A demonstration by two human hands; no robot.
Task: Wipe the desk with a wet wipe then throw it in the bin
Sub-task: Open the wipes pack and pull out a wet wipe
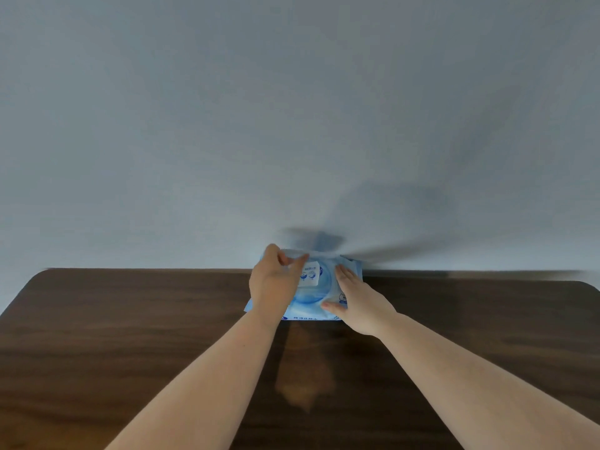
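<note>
A light blue pack of wet wipes lies flat on the dark wooden desk, at its far edge against the wall. My left hand is over the pack's left half, thumb and fingers pinched at the white flap label on top. My right hand lies flat on the pack's right side, palm down, fingers together, pressing it onto the desk. No loose wipe shows, and no bin is in view.
A plain pale wall rises straight behind the desk's far edge. The desk has rounded far corners at left and right. Nothing else lies on the wood.
</note>
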